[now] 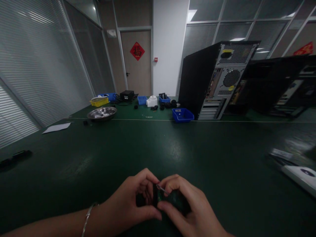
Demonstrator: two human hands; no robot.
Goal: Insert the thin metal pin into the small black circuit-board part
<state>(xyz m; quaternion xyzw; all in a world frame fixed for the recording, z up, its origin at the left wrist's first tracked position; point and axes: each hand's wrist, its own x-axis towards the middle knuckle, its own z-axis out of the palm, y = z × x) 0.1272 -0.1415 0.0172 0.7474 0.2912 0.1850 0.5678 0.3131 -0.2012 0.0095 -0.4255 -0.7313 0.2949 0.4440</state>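
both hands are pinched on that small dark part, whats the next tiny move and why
Probably keep the left hand steady and ease the right hand fingertips along the small dark part. Both hands grip it just above the green table, and the fingers hide most of it, so detail is unclear.

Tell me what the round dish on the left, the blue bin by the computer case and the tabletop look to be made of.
Round dish: metal, probably stainless steel, going by its silvery, mirror-like shine. Blue bin: likely moulded plastic, with a uniform saturated colour and a dull sheen. Tabletop: seems a dark green rubbery or vinyl mat, smooth, with soft blurred reflections of the ceiling lights.
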